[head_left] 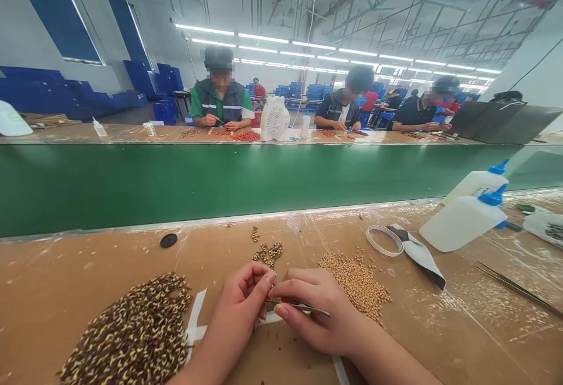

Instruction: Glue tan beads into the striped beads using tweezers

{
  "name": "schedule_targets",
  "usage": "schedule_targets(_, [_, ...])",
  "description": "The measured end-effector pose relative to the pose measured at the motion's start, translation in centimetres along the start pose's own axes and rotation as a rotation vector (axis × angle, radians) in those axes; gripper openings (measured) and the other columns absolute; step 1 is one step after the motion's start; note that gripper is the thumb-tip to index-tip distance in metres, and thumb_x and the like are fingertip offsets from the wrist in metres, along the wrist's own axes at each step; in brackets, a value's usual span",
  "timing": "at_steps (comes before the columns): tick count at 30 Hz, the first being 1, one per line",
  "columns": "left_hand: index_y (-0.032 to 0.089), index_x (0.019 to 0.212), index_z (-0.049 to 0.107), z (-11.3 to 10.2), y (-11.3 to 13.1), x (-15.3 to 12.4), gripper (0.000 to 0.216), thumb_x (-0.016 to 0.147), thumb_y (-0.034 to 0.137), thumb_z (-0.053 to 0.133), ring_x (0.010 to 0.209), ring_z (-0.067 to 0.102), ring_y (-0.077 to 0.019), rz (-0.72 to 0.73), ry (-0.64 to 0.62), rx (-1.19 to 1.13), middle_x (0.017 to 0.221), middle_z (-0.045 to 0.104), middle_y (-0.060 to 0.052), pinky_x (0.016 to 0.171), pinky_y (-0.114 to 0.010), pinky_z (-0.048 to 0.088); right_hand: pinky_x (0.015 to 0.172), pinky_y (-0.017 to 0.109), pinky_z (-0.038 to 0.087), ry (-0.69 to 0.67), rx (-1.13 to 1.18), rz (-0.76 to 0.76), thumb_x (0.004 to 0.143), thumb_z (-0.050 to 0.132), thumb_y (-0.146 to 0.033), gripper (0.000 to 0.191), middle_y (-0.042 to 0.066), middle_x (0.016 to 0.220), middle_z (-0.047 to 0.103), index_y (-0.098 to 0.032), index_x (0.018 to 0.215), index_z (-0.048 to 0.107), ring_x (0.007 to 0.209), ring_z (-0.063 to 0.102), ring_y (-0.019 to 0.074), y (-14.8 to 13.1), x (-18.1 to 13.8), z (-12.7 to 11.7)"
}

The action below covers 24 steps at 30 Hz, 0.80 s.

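My left hand is pinched shut near the table's front edge; what its fingertips hold is too small to make out. My right hand is closed on metal tweezers, whose tips point left to the left hand's fingers. A big heap of dark and yellow small parts lies at the left of my hands. A heap of small tan beads lies just right of my right hand. A few finished clusters sit just beyond my fingers. White paper strips lie under my hands.
Two white squeeze bottles with blue caps lie at the right, beside a tape ring and a dark pouch. Spare tweezers lie far right. A green conveyor belt runs across. Other people work at the far bench.
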<state>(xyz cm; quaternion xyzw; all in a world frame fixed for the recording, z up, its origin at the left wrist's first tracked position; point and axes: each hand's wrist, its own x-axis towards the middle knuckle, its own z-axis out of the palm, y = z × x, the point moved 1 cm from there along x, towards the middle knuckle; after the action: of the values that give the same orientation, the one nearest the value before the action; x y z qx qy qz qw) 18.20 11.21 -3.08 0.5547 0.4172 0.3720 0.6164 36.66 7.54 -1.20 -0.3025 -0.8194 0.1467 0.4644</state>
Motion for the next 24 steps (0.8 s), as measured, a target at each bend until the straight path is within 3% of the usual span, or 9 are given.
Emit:
schedule_targets(18, [0.018,0.086,0.068,0.13,0.36,0.2,0.061,0.081,0.078,0.078,0.053,0.041,-0.0097,0.004,0.002,0.01,0.068,0.057,0.003,0.049,-0.021,0.033,0.059,0.027,0.043,-0.035,-0.024,0.014,0.11,0.056,-0.032,0.019,0.001,0.081,0.067,-0.02,0.112,0.071,0.065,0.054,0.0133,0.02,0.02,-0.02])
schedule_targets(24, [0.019,0.086,0.066,0.06,0.43,0.19,0.062,0.081,0.08,0.077,0.05,0.038,-0.009,-0.009,0.02,-0.052,0.057,0.048,0.007,0.048,-0.02,0.03,0.062,0.027,0.047,0.034,0.028,0.09,0.113,0.053,-0.037,0.028,0.002,0.079,0.066,-0.019,0.11,0.075,0.067,0.059,0.0142,0.05,0.05,-0.07])
